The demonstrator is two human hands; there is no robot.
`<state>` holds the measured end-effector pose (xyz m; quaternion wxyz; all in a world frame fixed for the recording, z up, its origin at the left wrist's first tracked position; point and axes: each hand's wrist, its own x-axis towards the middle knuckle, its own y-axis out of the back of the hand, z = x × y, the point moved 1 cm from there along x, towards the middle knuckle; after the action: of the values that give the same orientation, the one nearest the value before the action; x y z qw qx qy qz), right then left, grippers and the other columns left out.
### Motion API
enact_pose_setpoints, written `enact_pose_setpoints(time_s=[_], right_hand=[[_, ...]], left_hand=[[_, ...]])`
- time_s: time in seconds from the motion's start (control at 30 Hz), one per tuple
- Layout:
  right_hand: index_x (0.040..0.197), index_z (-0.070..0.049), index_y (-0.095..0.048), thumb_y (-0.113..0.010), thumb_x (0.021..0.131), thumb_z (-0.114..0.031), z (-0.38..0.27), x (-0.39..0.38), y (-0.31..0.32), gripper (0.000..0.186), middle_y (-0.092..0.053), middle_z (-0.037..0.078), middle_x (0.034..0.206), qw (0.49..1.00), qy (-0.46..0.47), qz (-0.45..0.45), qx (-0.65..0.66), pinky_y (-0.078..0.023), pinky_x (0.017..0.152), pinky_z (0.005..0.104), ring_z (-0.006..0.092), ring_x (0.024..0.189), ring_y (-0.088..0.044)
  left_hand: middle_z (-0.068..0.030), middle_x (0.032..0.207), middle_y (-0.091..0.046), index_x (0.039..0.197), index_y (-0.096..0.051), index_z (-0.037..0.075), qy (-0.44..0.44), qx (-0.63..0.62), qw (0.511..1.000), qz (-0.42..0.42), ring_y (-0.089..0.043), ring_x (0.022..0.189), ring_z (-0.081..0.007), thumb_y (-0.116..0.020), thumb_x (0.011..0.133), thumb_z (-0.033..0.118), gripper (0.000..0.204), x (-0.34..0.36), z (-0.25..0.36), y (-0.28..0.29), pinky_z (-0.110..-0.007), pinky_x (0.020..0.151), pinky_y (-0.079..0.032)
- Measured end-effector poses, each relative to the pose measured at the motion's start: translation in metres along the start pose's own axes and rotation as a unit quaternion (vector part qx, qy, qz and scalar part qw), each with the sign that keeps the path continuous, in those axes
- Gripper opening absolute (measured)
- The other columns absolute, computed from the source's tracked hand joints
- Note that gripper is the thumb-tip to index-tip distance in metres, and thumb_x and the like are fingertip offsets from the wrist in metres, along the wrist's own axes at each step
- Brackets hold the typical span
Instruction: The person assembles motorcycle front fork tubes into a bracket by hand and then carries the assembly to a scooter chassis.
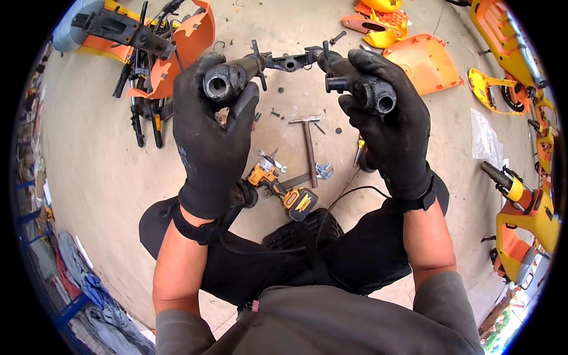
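Observation:
A black metal fork assembly (278, 61), with a crosspiece at the far end and two tubes pointing toward me, is held up above the floor. My gloved left hand (210, 142) is closed round its left tube (223, 83), and my gloved right hand (393, 133) grips the right tube (374, 94). Below them lie a yellow cordless drill (299, 201), a small open-end wrench (278, 165), a hammer (309, 148), an adjustable wrench (324, 171) and a yellow-handled screwdriver (360, 148), partly behind my right hand. Small dark bolts (275, 113) and caps are scattered nearby.
Orange panels and black forks (157, 118) lie at upper left. An orange panel (421, 62), yellow shells (384, 38) and a clear plastic bag (486, 133) lie at upper right. Yellow vehicle bodies (520, 228) line the right side. A blue rack (70, 310) with cloths is at left.

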<state>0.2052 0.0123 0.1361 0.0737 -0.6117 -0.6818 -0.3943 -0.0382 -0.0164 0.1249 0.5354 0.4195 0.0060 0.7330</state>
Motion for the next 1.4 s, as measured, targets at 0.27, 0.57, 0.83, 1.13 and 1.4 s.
enact_pose_setpoints(time_s=[0.27,0.57,0.83,1.13,1.4], right_hand=[[0.129,0.0,-0.06,-0.081,0.084,-0.009,-0.002,0.001,0.001,0.05,-0.067,0.013,0.126,0.999,-0.012,-0.018,-0.051,-0.052,0.097,0.0345,0.0228,0.111,-0.067],[0.133,-0.001,-0.057,-0.074,0.081,0.005,0.001,-0.009,0.003,0.055,-0.063,0.015,0.133,0.998,-0.052,-0.011,-0.015,-0.05,0.104,0.0378,0.0264,0.121,-0.063],[0.137,-0.001,-0.051,-0.081,0.083,-0.002,-0.003,-0.007,-0.001,0.061,-0.067,0.016,0.126,0.998,-0.05,0.012,-0.029,-0.055,0.094,0.0349,0.0258,0.112,-0.069],[0.14,-0.002,-0.048,-0.086,0.079,-0.009,-0.001,-0.008,-0.003,0.072,-0.068,0.014,0.126,0.999,-0.041,0.033,0.008,-0.059,0.085,0.0288,0.0213,0.109,-0.071],[0.131,-0.003,-0.051,-0.088,0.077,-0.009,-0.002,-0.011,-0.003,0.066,-0.069,0.01,0.122,0.999,-0.047,0.001,-0.001,-0.058,0.081,0.0291,0.0165,0.096,-0.071]], left_hand=[[-0.0179,0.119,-0.059,0.13,-0.05,-0.004,0.04,-0.027,0.999,0.01,-0.063,0.109,-0.0271,-0.075,0.087,0.001,0.05,0.0,0.002,0.0,-0.036,0.093,-0.052],[-0.023,0.119,-0.057,0.128,-0.051,-0.004,-0.044,0.046,0.998,-0.012,-0.061,0.107,-0.0391,-0.076,0.08,0.0,0.054,0.002,0.009,0.005,-0.043,0.093,-0.05],[-0.0231,0.119,-0.057,0.128,-0.051,-0.004,-0.04,0.039,0.998,-0.008,-0.061,0.107,-0.0388,-0.077,0.08,0.0,0.054,-0.001,0.008,0.005,-0.043,0.093,-0.05],[-0.0226,0.12,-0.057,0.129,-0.048,-0.004,-0.012,0.058,0.998,-0.01,-0.061,0.106,-0.0362,-0.074,0.085,0.002,0.051,-0.002,0.009,0.004,-0.041,0.092,-0.05],[-0.0197,0.125,-0.054,0.134,-0.045,-0.003,0.035,0.093,0.995,-0.016,-0.059,0.115,-0.0332,-0.072,0.088,0.005,0.054,-0.006,0.01,0.005,-0.04,0.1,-0.048]])
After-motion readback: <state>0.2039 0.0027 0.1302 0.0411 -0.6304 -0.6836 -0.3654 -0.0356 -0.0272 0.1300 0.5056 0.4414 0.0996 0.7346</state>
